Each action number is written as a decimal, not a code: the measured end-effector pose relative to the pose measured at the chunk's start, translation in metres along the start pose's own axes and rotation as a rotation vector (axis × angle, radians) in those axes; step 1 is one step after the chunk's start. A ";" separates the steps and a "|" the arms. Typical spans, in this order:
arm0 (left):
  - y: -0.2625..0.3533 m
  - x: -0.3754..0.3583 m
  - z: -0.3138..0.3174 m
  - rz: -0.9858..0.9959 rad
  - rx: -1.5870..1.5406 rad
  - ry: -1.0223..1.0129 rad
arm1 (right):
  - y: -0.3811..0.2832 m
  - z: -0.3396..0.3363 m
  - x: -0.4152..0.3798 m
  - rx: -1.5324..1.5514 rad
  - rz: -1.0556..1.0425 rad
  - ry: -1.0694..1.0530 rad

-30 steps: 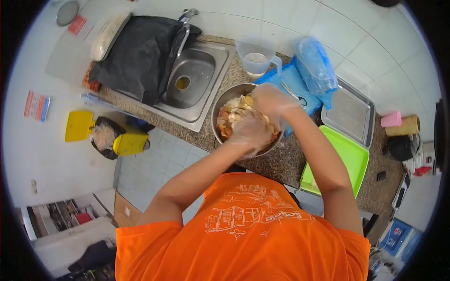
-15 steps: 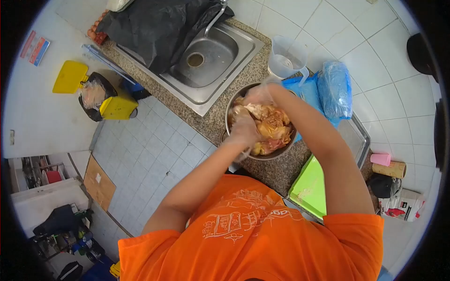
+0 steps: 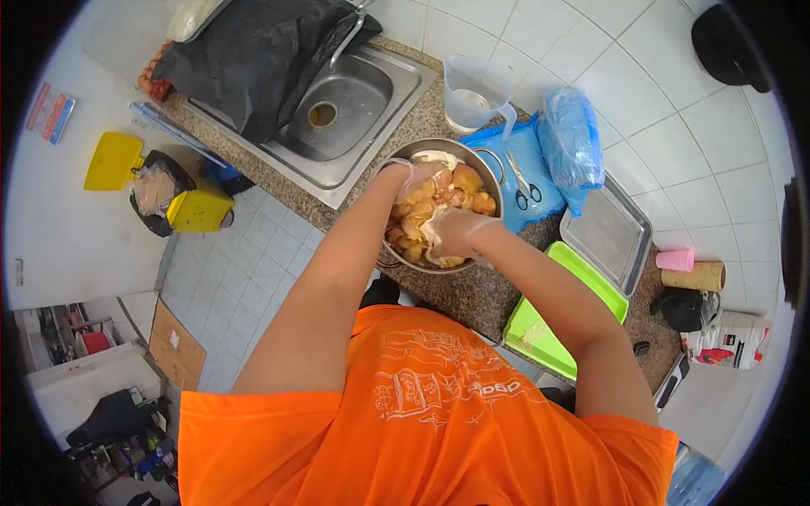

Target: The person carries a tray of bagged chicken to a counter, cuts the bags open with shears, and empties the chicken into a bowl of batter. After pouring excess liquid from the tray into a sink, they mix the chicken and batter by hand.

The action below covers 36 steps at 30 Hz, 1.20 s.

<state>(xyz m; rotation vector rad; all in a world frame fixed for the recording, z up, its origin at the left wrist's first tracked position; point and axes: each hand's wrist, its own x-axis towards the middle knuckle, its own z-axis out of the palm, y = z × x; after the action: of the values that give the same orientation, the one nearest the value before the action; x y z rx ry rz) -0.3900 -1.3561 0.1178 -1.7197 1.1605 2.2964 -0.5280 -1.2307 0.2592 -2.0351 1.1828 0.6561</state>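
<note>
A round metal pot (image 3: 498,207) on the counter holds raw chicken pieces (image 3: 456,196) coated in yellowish seasoning, with some pale patches of sauce. My left hand (image 3: 419,179), in a clear plastic glove, reaches in at the pot's left side against the chicken, its fingertips hidden among the pieces. My right hand (image 3: 456,234), also gloved in clear plastic, is lower in the pot, with its fingers curled round chicken at the near side. Scissors (image 3: 525,187) with dark handles lie on a blue plastic bag (image 3: 527,215) to the right of the pot.
A clear measuring jug (image 3: 474,88) stands behind the pot. The steel sink (image 3: 371,126), partly under black plastic (image 3: 253,59), is at left. On the right are a wrapped blue pack (image 3: 574,139), a green tray (image 3: 561,354), a metal tray (image 3: 612,232) and a pink cup (image 3: 675,260).
My left hand has moved to the pot's far left and my right hand to its near side, so my forearms no longer cross close together. The chicken is rearranged, and the view has shifted.
</note>
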 end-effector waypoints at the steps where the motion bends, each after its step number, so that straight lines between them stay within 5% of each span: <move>1: 0.011 -0.037 0.011 0.081 0.028 0.058 | -0.005 -0.004 0.004 -0.001 -0.006 -0.040; 5: 0.023 -0.067 0.015 -0.036 0.005 0.024 | -0.014 0.003 0.039 -0.088 0.160 -0.069; 8: 0.027 -0.085 0.019 0.090 0.105 0.183 | -0.013 0.008 0.042 0.073 0.338 0.067; 15: 0.006 -0.156 0.045 0.167 0.414 0.480 | 0.023 0.007 -0.005 -0.297 -0.070 0.165; 19: -0.019 -0.177 0.071 0.286 -0.566 0.240 | 0.005 -0.033 -0.045 -0.005 0.002 0.219; 20: -0.019 -0.178 0.071 0.236 -0.648 0.245 | 0.001 -0.042 -0.046 0.086 0.058 0.229; 21: -0.015 -0.177 0.068 0.187 -0.725 0.248 | 0.009 -0.050 -0.027 -0.133 -0.002 0.141; 23: -0.010 -0.156 0.058 0.156 -0.824 0.245 | 0.026 -0.055 0.016 0.112 0.173 0.114; 25: -0.022 -0.075 0.036 0.196 -0.866 0.239 | 0.063 -0.044 0.085 0.650 0.244 0.017; 28: -0.026 -0.021 0.008 0.195 -0.776 0.248 | 0.052 -0.051 0.091 1.055 0.218 -0.029; 32: 0.019 -0.082 0.012 0.087 -0.646 0.100 | 0.050 -0.061 0.087 1.050 0.169 0.007; 36: 0.014 -0.045 -0.011 0.226 -0.615 -0.233 | 0.122 -0.037 0.130 0.934 -0.172 -0.027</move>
<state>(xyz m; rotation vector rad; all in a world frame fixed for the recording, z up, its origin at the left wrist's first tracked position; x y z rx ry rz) -0.3699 -1.3553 0.1623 -1.4411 0.6709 3.1328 -0.5730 -1.3720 0.1532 -1.2929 1.0058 0.0034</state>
